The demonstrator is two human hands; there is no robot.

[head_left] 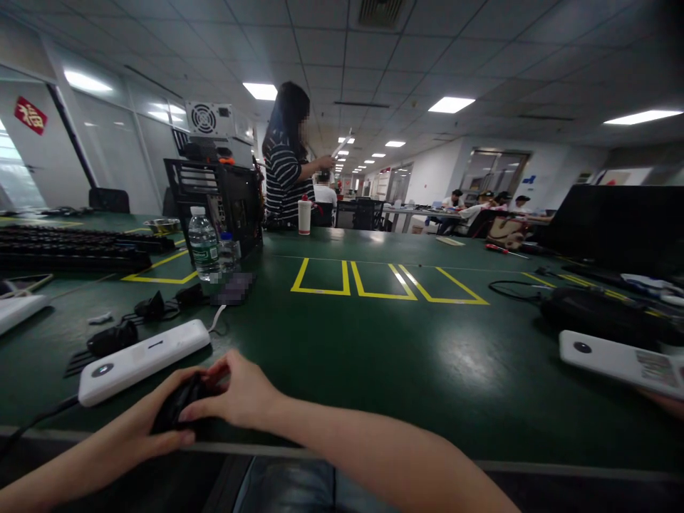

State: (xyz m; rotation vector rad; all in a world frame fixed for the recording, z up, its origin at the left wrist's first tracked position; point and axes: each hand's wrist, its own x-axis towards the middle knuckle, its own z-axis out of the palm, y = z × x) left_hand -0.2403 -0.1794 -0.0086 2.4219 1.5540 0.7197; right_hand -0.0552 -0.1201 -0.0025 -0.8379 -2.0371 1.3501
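Observation:
Near the table's front edge, at the lower left of the head view, both hands close around a small black object [182,402]. My left hand [152,420] wraps it from the left, its thumb along the far side. My right hand [240,392] pinches it from the right with thumb and fingers. Much of the object is covered, so its kind cannot be made out. Just beyond my left hand lies a white power strip [144,362] with a dark cable at its near end. Black adapters [112,338] with cords lie behind the strip.
Further back on the green table [331,356] stand a water bottle [203,242], an open computer case [235,206] and a white cup [304,216]. A keyboard [75,249] lies left, a monitor [625,228] stands right. Someone in stripes [283,171] stands behind.

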